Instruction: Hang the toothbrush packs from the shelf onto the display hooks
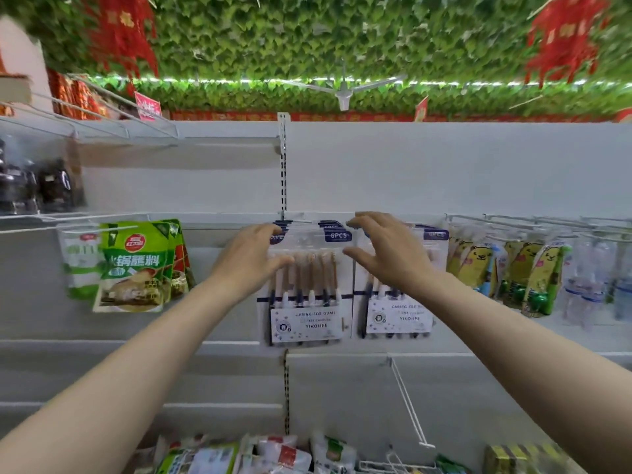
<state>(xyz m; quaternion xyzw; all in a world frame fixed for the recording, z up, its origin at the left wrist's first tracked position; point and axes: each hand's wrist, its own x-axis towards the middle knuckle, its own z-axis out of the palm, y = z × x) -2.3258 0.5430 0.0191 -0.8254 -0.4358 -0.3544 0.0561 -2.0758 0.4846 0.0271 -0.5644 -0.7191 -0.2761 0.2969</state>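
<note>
From the head camera, two stacks of toothbrush packs hang side by side on hooks at mid-height of the white back panel. The left stack [309, 285] sits just right of the slotted upright [283, 172], and the right stack [398, 302] hangs close beside it.

The left hand [251, 258] lies against the upper left of the left stack, fingers fairly straight and spread over the clear film; whether the thumb catches the edge behind is hidden. The right hand [386, 248] hovers in front of the gap between the stacks, fingers spread wide and loosely bent, holding nothing.

These packs look light: a thin clear blister over a printed card, stiff enough to hold shape but likely to flex and swing on the hook. The film is probably slick, so the safer hold is a pinch at the blue header strip near the hang hole, or along the card's side edges, rather than on the bulging front.

To the left, green sauce pouches [136, 265] hang well apart from the stacks, leaving bare panel between. To the right, yellow bear packs [478, 265] hang near the right stack, so room there is tight. Below, a bare wire hook [408, 401] juts out toward the near side, a snag risk for a lowered forearm. Bagged goods [284, 453] lie at the near bottom edge.
</note>
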